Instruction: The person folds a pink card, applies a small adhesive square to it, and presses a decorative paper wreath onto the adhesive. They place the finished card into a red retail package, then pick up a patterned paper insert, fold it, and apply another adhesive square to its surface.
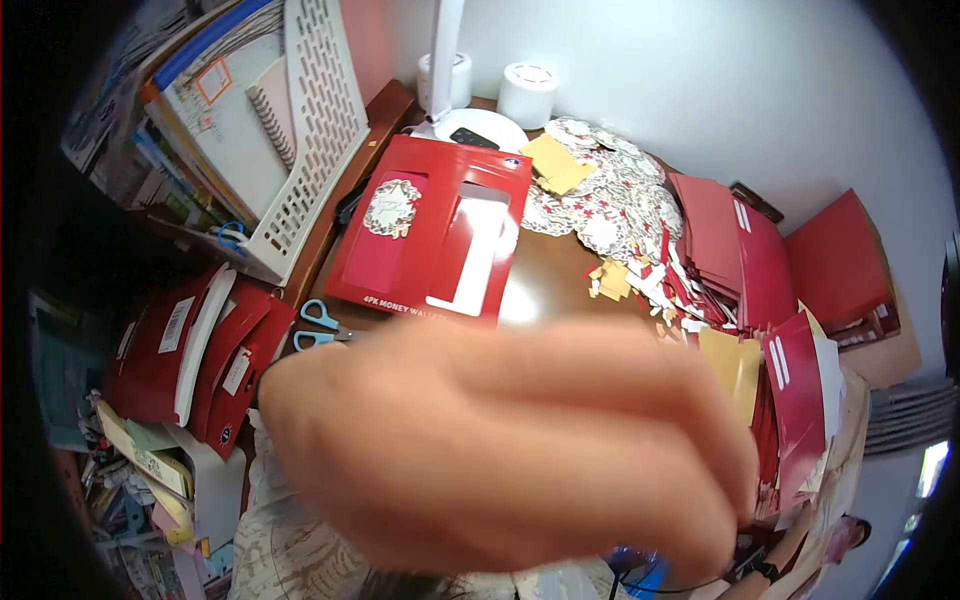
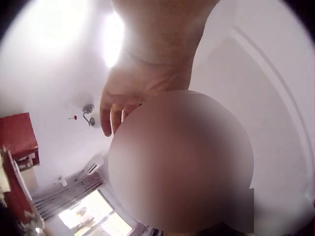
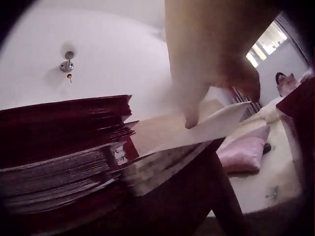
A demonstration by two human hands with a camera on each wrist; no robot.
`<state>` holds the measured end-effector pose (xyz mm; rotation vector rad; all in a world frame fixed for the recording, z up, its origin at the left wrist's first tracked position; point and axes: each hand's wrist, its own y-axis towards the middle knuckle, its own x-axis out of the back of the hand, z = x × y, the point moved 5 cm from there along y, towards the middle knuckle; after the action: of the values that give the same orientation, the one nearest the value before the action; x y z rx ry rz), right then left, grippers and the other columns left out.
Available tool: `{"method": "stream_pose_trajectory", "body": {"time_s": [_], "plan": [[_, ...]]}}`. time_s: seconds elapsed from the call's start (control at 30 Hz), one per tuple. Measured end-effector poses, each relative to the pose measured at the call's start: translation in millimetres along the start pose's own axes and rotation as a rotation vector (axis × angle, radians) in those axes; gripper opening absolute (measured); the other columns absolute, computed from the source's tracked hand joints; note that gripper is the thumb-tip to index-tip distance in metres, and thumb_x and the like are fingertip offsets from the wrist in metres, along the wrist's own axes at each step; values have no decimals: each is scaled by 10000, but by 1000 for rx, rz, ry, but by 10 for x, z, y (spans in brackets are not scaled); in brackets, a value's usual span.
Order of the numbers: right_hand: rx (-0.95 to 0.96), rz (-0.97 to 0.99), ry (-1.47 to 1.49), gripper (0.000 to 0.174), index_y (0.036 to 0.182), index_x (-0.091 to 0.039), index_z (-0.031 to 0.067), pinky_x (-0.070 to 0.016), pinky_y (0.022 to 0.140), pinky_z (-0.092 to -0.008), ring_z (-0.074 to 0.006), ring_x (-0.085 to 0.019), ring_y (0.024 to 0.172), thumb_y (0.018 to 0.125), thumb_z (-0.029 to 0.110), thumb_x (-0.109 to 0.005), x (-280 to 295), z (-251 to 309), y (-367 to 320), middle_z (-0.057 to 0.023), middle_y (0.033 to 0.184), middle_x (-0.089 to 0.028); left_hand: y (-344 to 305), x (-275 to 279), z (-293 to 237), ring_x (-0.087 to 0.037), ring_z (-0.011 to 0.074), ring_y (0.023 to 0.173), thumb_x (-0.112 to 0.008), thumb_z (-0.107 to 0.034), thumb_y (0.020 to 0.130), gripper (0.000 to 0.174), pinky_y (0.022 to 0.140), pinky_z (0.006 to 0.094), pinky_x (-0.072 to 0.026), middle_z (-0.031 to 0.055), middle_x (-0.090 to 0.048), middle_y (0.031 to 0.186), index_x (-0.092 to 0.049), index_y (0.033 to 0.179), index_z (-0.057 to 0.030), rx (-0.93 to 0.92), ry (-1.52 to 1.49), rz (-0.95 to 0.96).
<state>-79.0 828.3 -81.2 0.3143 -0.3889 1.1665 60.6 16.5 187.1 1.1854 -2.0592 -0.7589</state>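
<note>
Blurred and very close to the head camera, my left hand (image 1: 510, 450) covers the lower middle of that view. Its fingers are loosely bent, with nothing showing in them; the left wrist view has the hand (image 2: 142, 88) raised beside a blurred round area. My right hand (image 3: 211, 83) reaches down at the far end of a row of stacked dark red cards (image 3: 59, 118). One finger lies against a pale paper flap (image 3: 211, 128); whether it pinches the flap I cannot tell. On the desk lies a red money wallet package (image 1: 430, 230) with a wreath label.
Blue-handled scissors (image 1: 320, 325) lie left of the package. Behind it are a pile of round printed cutouts (image 1: 620, 190), a yellow envelope (image 1: 555, 165) and a white lamp base (image 1: 490, 128). Paper scraps (image 1: 650, 290) and red card stacks (image 1: 710, 240) line the right. A white file holder (image 1: 320, 110) stands left.
</note>
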Motion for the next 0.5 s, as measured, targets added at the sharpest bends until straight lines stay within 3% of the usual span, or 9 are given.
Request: {"method": "stream_pose_trajectory", "body": {"time_s": [0.03, 0.07, 0.17, 0.23, 0.27, 0.37, 0.5], "plan": [[-10, -21, 13, 414, 1210, -623, -33, -503, 804, -326, -179, -611, 828, 988, 309, -552, 91, -51, -64, -91, 1098, -608, -74, 12, 145, -678, 342, 989, -615, -14, 931, 167, 868, 365, -587, 277, -658, 1103, -718, 1039, 62, -75, -44, -111], [-18, -42, 26, 413, 1210, -623, -33, -503, 801, -327, -179, -610, 821, 990, 308, -547, 185, -96, -131, -90, 1098, -606, -32, 122, 187, -673, 323, 994, -626, -42, 920, 187, 905, 373, -569, 264, -644, 1091, -670, 1046, 88, -132, 38, -68], [-32, -94, 50, 412, 1211, -621, -31, -503, 796, -328, -179, -609, 808, 994, 308, -536, 726, -614, 2, -89, 1097, -601, -72, 259, 185, -671, 276, 940, -606, -86, 931, 222, 825, 331, -569, 224, -626, 1056, -601, 1081, 78, 9, 190, -118], [606, -293, -483, 315, 936, -569, -23, -454, 668, -330, -175, -549, 694, 961, 291, -586, 634, -239, -234, -68, 846, -543, -104, 333, 241, -661, 230, 857, -560, -71, 939, 209, 699, 274, -544, 184, -606, 998, -542, 1108, 51, 32, 187, -338], [922, -383, -752, 342, 798, -544, -19, -429, 605, -331, -173, -519, 638, 944, 282, -611, 503, -82, -388, -58, 721, -513, -99, 328, 243, -661, 230, 857, -560, -71, 939, 209, 699, 274, -544, 184, -606, 998, -542, 1108, 51, 30, 182, -334], [862, -429, -710, 322, 856, -545, -22, -438, 641, -335, -188, -534, 685, 953, 279, -607, 553, 81, -470, -73, 780, -528, -132, 384, 262, -651, 194, 864, -565, -108, 959, 205, 661, 247, -517, 173, -611, 1019, -553, 1100, 39, 120, 287, -421], [763, -505, -611, 304, 970, -549, -27, -454, 713, -343, -218, -564, 779, 970, 272, -597, 520, 317, -559, -102, 900, -558, -158, 440, 248, -654, 191, 857, -576, -120, 960, 207, 643, 242, -515, 173, -617, 1038, -562, 1108, 25, 157, 305, -381]]}}
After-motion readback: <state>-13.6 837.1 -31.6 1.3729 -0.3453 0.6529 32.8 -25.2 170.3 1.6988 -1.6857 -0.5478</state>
